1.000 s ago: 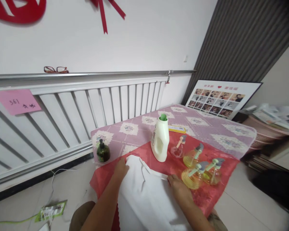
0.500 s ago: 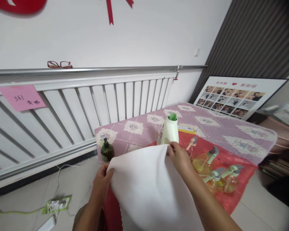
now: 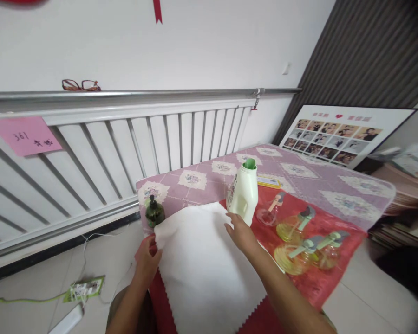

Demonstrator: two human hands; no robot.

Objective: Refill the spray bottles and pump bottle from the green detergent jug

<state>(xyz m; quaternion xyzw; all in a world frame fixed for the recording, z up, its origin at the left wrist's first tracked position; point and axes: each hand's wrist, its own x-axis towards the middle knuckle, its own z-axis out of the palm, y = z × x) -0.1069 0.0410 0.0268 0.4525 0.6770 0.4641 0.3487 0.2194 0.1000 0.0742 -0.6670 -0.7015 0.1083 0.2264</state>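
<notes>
A white cloth (image 3: 205, 264) with zigzag-cut edges lies spread on the red cloth covering the near part of the table. My left hand (image 3: 146, 260) is at its left edge, near the far left corner. Thumb and fingers there are slightly apart, touching or just beside the fabric. Over the far right part of the cloth is my right hand (image 3: 242, 234), fingers parted, holding nothing. Just beyond it stands a pale green jug-shaped bottle (image 3: 249, 185) with a green cap. A dark green pump bottle (image 3: 154, 214) stands past the cloth's far left corner.
Several clear round containers with yellow liquid (image 3: 290, 229) and light-handled tools stand on the red cloth (image 3: 348, 241) at right. Behind the bottle lies a yellow-edged flat pack (image 3: 269, 182). A white radiator (image 3: 181, 139) lines the wall; a power strip (image 3: 85, 288) lies on the floor.
The raised far edge of the white cloth has come down flat. My right hand has let go of its corner and opened; my left hand's fingers have loosened. The view has shifted slightly.
</notes>
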